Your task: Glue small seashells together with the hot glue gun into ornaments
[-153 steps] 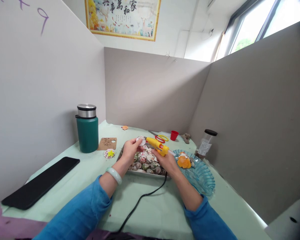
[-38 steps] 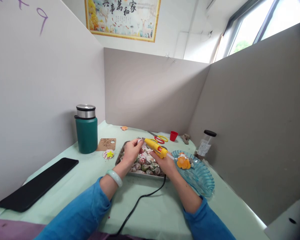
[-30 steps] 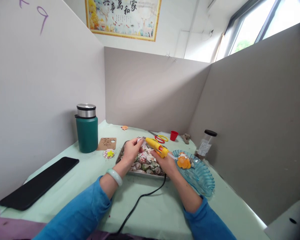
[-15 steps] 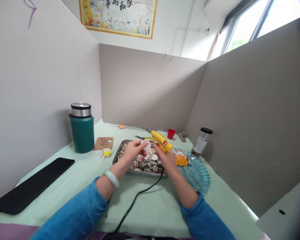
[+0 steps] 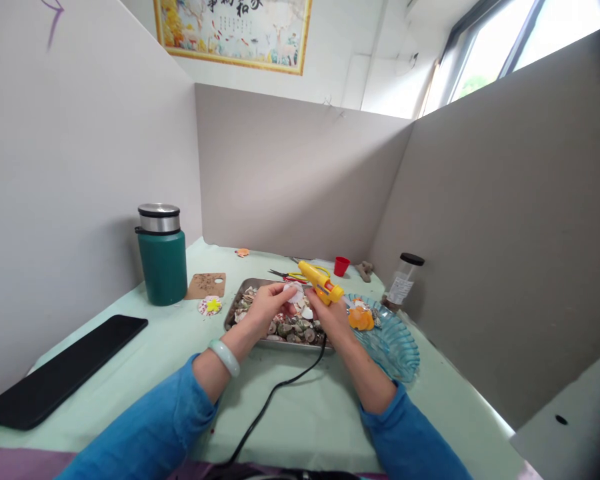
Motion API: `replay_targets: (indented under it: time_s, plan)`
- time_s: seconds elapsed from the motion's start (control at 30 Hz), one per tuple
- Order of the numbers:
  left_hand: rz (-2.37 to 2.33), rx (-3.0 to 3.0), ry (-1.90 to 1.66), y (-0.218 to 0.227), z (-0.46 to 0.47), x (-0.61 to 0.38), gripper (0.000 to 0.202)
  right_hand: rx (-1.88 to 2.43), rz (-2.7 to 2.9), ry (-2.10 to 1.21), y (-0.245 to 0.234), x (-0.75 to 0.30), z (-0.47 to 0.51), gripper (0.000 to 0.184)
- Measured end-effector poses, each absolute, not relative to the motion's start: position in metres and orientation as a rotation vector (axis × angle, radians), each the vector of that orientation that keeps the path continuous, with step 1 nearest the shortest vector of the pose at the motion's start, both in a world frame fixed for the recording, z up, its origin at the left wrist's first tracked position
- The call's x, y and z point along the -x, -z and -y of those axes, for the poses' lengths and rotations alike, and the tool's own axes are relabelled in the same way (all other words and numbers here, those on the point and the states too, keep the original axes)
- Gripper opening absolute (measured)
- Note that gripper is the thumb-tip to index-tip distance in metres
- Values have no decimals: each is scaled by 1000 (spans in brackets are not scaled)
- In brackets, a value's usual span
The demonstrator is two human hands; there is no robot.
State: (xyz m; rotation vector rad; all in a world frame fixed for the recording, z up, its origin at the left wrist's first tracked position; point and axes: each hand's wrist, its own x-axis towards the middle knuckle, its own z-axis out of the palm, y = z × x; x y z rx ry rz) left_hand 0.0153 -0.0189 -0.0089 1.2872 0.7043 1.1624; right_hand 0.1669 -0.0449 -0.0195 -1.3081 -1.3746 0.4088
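Note:
Over a metal tray (image 5: 280,345) of shells (image 5: 294,329), my left hand (image 5: 266,308) is closed, thumb and fingers pinching a thin white piece (image 5: 295,291) with a wavy edge. It looks like a shell or cut-out; I cannot tell which. Wrapped round the handle of a yellow hot glue gun (image 5: 318,280), my right hand (image 5: 331,316) is just to the right, near the white piece. The gun's barrel points up and away to the left, and its black cord (image 5: 280,387) runs down to the table's front edge. Whether the right fingertips touch the white piece is hidden.
Right of the tray is a blue ribbed plate (image 5: 397,347) with orange pieces (image 5: 361,319). Scissors (image 5: 287,274) and a red cup (image 5: 341,266) are behind. A green flask (image 5: 162,260), cork-coloured board (image 5: 207,285), yellow-flowered disc (image 5: 210,306) and black mat (image 5: 65,373) lie left.
The white piece has turned a little in my left fingers and shows more of its wavy edge. The glue gun stays in my right hand, and the whole view has shifted slightly.

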Motion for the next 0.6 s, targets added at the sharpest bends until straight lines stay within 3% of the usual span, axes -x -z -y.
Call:
replay_targets:
  time_s: [0.6]
  plan:
    - [-699, -1214, -1220, 17, 20, -22, 36, 1329, 1401, -397, 22, -168, 44, 38]
